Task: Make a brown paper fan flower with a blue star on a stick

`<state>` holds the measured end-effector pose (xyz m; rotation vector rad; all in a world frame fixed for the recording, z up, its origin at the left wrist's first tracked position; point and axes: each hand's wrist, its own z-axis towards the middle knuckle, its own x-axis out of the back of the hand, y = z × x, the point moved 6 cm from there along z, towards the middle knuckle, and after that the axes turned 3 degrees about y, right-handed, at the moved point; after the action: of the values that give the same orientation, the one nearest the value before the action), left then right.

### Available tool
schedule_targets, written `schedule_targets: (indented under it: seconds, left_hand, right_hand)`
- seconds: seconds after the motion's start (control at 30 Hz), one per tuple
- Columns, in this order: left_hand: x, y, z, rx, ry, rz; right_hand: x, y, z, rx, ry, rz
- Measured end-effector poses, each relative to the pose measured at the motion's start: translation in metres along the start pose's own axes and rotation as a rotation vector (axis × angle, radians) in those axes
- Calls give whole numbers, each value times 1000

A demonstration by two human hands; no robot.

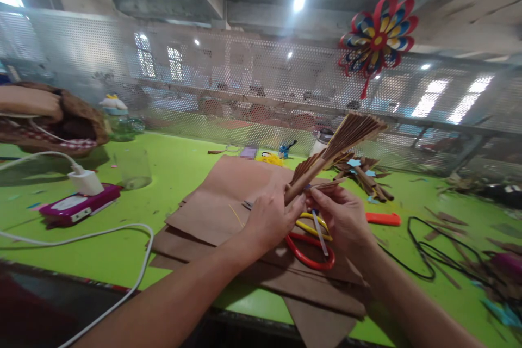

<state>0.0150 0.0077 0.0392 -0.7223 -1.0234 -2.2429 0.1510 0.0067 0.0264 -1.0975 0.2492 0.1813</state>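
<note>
Lime-green table (175, 174) fills the lower view, with a perforated panel (183, 81) standing along its far side. Above the table's middle, tilted up to the right, is a pleated paper bundle (326, 159), its fanned end pointing away and its lower end between the hands. The left hand (271, 212) is closed around its stem, thumb and fingers wrapped on the paper. The right hand (345, 212) has thumb and fingertips bent close together just beside that lower end; I cannot tell exactly what they pinch. A pale stick (320, 234) slants below them, over the red and yellow handles of scissors (302, 255). Underneath lie brown sheets (220, 196), overlapping unevenly, one corner hanging past the near edge. Just right of the right hand is an orange handle (383, 219), then a looped black cord (428, 276) among scraps, crowding that side. Behind the bundle sits a paper pile (369, 176). On the left, a wider band of green separates the sheets from a glass jar (132, 171) and a purple power strip (81, 206); a white cable (151, 239) curves through it and over the near edge.
</note>
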Motion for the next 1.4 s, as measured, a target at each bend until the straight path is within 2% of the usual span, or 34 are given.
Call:
schedule_targets:
  seconds: [0.5, 0.87, 1.03, 1.27, 1.4]
  left_hand:
    - [3, 6, -1, -33, -38, 65]
    - [3, 7, -1, -88, 1, 140]
    - [4, 6, 0, -77, 17, 106]
    - [3, 0, 2, -34, 40, 170]
    - [4, -2, 3, -27, 46, 176]
  right_hand:
    - [3, -2, 2, 13, 30, -33]
    - [0, -5, 3, 24, 4, -76]
    - [2, -7, 4, 29, -9, -186]
    - [-3, -2, 4, -68, -90, -277]
    - [-10, 3, 2, -107, -180, -314]
